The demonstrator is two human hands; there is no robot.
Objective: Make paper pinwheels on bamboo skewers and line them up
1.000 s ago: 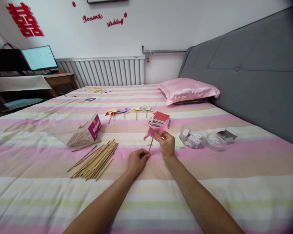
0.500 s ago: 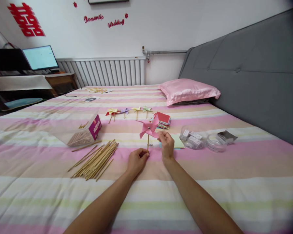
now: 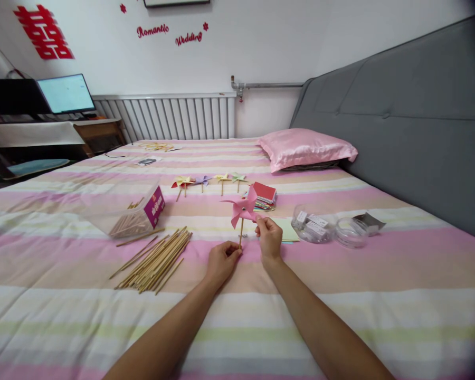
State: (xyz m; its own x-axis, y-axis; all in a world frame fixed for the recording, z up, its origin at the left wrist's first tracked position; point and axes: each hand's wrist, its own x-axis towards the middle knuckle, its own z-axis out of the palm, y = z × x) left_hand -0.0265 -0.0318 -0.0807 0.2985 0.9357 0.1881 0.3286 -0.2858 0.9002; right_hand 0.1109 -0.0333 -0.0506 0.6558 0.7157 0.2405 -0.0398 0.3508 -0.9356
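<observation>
A pink paper pinwheel (image 3: 239, 212) on a thin wooden stick stands upright in front of me, a small pin at its centre. My left hand (image 3: 223, 262) is closed, pinching the stick's lower end just above the bedcover. With thumb and finger together, my right hand (image 3: 269, 236) is at the tip of the right-hand blade and appears to pinch it. Tiny metal bits (image 3: 243, 235) lie on the cover behind the stick. Behind the right hand are light-coloured paper sheets (image 3: 287, 230), partly hidden by it.
A pile of wooden sticks (image 3: 155, 264) lies left, beside a clear plastic box (image 3: 129, 224) of sticks. Several finished pinwheels (image 3: 222, 178) stretch across the back. A red-topped paper stack (image 3: 264, 192), round clear containers (image 3: 312, 227) and a pink pillow (image 3: 306, 149) are to the right.
The pinwheel's head has turned slightly and shifted a little to the right. My right fingers have lowered slightly with the blade tip. The left hand stays at the stick's lower end.
</observation>
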